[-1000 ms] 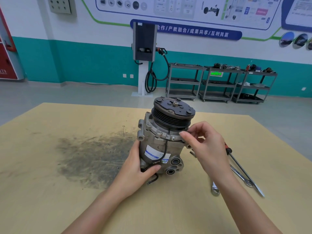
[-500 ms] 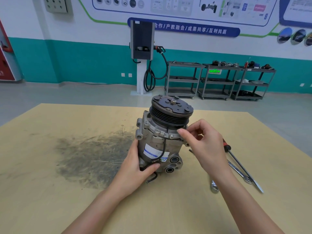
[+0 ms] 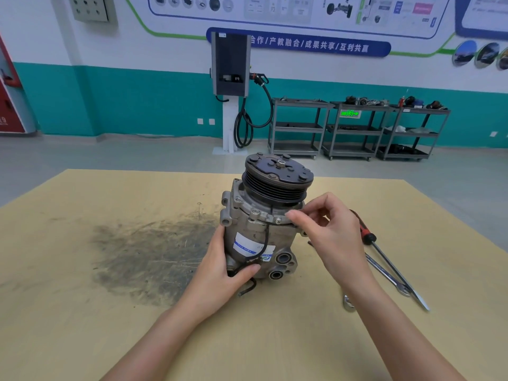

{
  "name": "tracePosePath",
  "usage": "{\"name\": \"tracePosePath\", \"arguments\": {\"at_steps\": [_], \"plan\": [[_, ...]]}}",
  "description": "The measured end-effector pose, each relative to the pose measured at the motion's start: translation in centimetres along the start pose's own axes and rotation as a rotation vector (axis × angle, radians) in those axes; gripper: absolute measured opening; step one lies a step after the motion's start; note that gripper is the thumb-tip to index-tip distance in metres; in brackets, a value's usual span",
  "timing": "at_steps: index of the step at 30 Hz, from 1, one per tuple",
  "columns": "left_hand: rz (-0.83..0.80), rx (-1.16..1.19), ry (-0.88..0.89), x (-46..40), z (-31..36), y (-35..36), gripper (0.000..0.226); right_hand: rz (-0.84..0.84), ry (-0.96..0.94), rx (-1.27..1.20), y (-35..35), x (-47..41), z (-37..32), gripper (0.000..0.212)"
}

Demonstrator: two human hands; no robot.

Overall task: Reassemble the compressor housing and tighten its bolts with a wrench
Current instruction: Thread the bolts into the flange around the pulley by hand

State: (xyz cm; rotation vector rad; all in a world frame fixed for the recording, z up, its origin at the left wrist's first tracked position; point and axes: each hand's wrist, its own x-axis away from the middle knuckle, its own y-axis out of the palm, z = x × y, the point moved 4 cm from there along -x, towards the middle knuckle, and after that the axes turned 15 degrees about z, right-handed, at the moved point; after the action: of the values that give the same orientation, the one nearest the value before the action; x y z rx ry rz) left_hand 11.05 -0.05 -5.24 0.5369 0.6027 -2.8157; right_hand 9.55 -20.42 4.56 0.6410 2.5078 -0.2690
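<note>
With the grey cast-metal compressor [image 3: 261, 232] upright mid-table, the left hand [image 3: 220, 273] grips its base while the right hand [image 3: 327, 232] pinches at a flange bolt, seemingly finger-starting it; next, fetch the steel wrench [image 3: 384, 273] lying right of the compressor.

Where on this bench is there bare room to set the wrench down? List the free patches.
Free: the near table strip between the two forearms, and the far-left corner beyond the dark smudge. Crowded: right of the compressor, where the right hand hovers over the wrench and the red-handled screwdriver. The left hand grips the compressor's base.
</note>
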Motion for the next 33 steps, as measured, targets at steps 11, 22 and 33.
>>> {"name": "tracePosePath", "arguments": {"at_steps": [11, 22, 33], "plan": [[0.007, 0.003, 0.013, -0.1, -0.3, 0.1, 0.084, -0.021, 0.043, -0.054, 0.0, -0.3, 0.8, 0.020], [-0.001, 0.013, 0.018, 0.0, 0.0, -0.1, 0.081, -0.079, 0.043, -0.155, -0.2, -0.1, 0.6, 0.015], [0.014, 0.000, 0.008, 0.0, -0.2, 0.0, 0.085, -0.108, -0.040, -0.139, -0.3, 0.2, 0.7, 0.017]]}}
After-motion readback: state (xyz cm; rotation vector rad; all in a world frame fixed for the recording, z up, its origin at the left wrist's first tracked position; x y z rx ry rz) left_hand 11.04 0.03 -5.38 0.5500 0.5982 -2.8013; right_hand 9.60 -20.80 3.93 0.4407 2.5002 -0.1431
